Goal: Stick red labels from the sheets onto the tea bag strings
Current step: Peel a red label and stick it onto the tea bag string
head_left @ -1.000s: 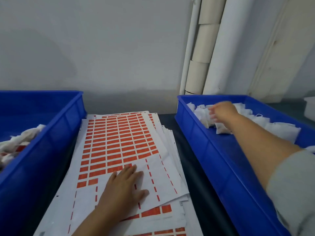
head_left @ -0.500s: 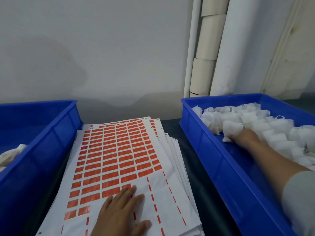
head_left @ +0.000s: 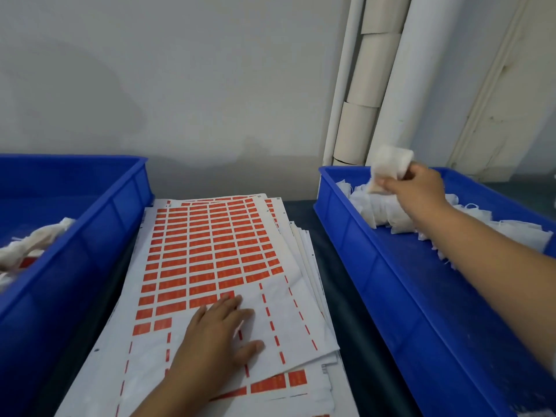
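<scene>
Above the right bin point(head_left: 400, 284), the right hand point(head_left: 418, 188) pinches a tilted tea bag point(head_left: 391, 164).

The left hand point(head_left: 215, 335) lies flat on the top label sheet point(head_left: 207, 254). The right hand point(head_left: 416, 188) pinches a tea bag point(head_left: 391, 162) above the right blue bin point(head_left: 400, 281).

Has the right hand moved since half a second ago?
Yes. The right hand, which lay low among the tea bags, has risen above the right blue bin's far rim, gripping one tea bag.
</scene>
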{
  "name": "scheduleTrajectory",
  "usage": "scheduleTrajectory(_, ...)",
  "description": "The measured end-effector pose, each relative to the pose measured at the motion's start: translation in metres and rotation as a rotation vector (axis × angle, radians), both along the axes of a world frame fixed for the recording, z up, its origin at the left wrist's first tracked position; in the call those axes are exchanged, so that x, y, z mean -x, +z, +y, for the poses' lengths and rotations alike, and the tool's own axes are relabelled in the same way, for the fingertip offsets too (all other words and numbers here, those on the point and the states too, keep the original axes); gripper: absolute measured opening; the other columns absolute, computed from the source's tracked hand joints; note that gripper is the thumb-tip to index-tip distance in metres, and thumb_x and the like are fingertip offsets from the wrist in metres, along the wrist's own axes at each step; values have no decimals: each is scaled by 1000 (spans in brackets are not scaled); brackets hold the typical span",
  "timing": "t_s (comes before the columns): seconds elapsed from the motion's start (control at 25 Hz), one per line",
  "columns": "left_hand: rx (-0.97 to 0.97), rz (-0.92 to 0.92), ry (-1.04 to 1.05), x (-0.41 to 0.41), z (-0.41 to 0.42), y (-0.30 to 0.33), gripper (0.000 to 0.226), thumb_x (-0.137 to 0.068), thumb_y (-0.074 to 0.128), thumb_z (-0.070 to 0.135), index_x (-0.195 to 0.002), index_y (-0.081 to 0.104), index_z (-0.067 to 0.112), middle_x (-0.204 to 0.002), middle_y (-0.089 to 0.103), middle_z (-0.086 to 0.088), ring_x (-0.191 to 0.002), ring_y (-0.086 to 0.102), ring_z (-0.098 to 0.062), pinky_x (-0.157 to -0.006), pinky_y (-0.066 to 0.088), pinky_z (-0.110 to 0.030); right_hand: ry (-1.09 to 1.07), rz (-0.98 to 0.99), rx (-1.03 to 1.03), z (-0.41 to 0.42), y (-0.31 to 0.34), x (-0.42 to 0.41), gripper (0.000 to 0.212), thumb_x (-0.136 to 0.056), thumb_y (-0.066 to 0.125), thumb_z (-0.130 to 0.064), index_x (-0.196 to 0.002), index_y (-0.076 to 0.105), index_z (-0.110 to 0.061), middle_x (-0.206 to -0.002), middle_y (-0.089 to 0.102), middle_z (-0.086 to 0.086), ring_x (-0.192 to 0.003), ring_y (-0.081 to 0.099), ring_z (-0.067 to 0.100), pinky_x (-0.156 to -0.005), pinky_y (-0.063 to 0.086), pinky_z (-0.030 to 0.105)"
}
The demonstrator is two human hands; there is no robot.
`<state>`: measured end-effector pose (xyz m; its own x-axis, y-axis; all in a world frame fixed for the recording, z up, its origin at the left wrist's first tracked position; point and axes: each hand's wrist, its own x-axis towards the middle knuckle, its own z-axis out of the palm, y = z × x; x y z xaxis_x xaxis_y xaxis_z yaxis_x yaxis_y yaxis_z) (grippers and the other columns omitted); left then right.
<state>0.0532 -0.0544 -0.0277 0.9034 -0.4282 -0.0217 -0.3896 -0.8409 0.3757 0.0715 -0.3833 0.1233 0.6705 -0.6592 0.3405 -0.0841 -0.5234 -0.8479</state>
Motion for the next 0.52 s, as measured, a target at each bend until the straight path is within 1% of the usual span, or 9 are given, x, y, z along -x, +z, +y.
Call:
scheduleTrajectory(0.04,91,-2,23,2,1,3,53,-80,53,63,-130,42,47,-148,24,26,-137,26,-5,-113,21,-34,77,-52,-19,26,15,6,18,-78,75,-23,-91,63,-21,-85,65,-8,-76,59,6,-61,43,18)
scheduleTrajectory(0.12,332,5,87,6,7,12,37,-79,58,58,-114,46,53,-137,36,30,-121,41,1,-103,35,-27,259,-96,-51,86,32,18,21,-72,79,-19,-85,64,-27,-77,67,-14,-73,62,1,-57,47,13)
scheduleTrajectory(0.2,592,58,138,7,17,27,33,-74,55,61,-106,47,55,-122,41,35,-106,45,5,-88,43,-22,456,-16,-63,147,23,27,27,-70,80,-17,-83,63,-33,-74,68,-17,-72,63,-3,-59,49,12)
scheduleTrajectory(0.28,880,168,156,10,26,47,37,-69,51,67,-105,51,55,-111,48,40,-99,53,6,-73,45,-14,561,123,-36,198,-7,31,26,-75,77,-18,-95,65,-30,-84,68,-15,-78,64,2,-68,53,20)
scheduleTrajectory(0.32,1010,222,148,11,31,54,40,-69,50,69,-106,52,53,-105,54,39,-96,58,4,-68,45,-12,573,172,-21,218,-24,32,27,-78,75,-20,-103,66,-26,-90,67,-13,-81,63,5,-69,52,21)
scheduleTrajectory(0.36,1099,255,133,11,35,59,43,-68,51,69,-107,54,50,-100,60,35,-94,62,3,-64,45,-11,565,208,-15,235,-40,32,30,-81,72,-22,-110,64,-23,-93,64,-11,-81,59,6,-66,47,17)
scheduleTrajectory(0.44,1157,260,129,11,43,62,44,-69,54,63,-108,56,42,-97,65,28,-90,63,6,-58,48,-9,542,264,-45,256,-69,34,29,-87,67,-26,-115,60,-24,-91,55,-14,-77,52,4,-59,36,10)
scheduleTrajectory(0.48,1161,264,152,10,44,60,44,-72,56,58,-109,58,37,-97,67,22,-89,64,5,-57,48,-8,538,278,-60,261,-80,36,27,-87,66,-26,-113,59,-25,-89,53,-15,-76,53,5,-58,34,10)
scheduleTrajectory(0.52,1156,278,191,10,46,56,40,-77,58,52,-110,60,30,-97,69,15,-88,65,-1,-57,49,-9,543,292,-66,265,-90,38,23,-87,65,-25,-110,59,-27,-86,53,-16,-78,56,6,-59,34,10)
